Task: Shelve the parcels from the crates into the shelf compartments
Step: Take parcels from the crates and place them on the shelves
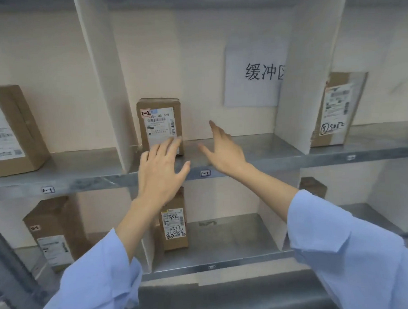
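Cardboard parcel (159,126) tagged 1-2, above shelf label (205,173) 1-2, left hand (160,172) fingers (172,144) straight at it, right hand (224,151) splayed, empty

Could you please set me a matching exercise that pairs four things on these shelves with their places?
Things:
1. parcel tagged 1-2
2. paper sign
3. parcel marked 5337
4. parcel with a circled 5

Places:
A. lower middle compartment
B. upper right compartment
C. upper middle compartment, on its floor
D. back wall of the upper middle compartment

Pairs: 1-C; 2-D; 3-A; 4-B.
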The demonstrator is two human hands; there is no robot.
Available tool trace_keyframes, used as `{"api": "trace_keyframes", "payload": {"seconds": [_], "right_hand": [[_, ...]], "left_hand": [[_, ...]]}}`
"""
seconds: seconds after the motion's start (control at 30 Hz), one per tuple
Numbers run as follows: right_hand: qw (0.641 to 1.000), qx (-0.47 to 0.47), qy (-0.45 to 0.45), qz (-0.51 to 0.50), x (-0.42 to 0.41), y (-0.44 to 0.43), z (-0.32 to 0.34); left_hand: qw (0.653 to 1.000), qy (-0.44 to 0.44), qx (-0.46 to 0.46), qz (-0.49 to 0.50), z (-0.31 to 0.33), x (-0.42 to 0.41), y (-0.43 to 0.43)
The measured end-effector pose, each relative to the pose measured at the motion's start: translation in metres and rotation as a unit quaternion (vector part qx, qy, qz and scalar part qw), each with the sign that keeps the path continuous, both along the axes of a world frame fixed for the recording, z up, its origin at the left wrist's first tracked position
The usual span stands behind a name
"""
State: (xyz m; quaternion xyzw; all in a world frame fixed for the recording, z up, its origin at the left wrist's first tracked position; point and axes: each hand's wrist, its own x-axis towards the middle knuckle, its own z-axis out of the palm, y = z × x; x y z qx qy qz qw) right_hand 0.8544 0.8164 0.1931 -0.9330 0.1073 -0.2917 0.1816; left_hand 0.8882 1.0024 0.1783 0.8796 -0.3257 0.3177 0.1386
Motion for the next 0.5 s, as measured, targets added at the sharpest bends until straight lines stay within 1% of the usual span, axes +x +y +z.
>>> {"api": "trace_keyframes", "payload": {"seconds": [0.1, 0.27, 0.4, 0.5], "right_hand": [[0.996, -0.073, 0.001, -0.060, -0.043, -0.026, -0.003], [0.978, -0.147, 0.019, -0.148, -0.130, -0.084, -0.013], [0.959, -0.138, 0.051, -0.243, -0.210, -0.135, -0.021], [0.937, -0.124, 0.083, -0.317, -0.276, -0.173, -0.030]], "left_hand": [[0.998, 0.007, 0.004, -0.060, -0.004, -0.011, -0.035], [0.984, 0.028, 0.006, -0.178, -0.014, -0.053, -0.116], [0.961, 0.043, 0.021, -0.271, -0.022, -0.105, -0.188], [0.940, 0.054, 0.029, -0.336, -0.027, -0.150, -0.241]]}}
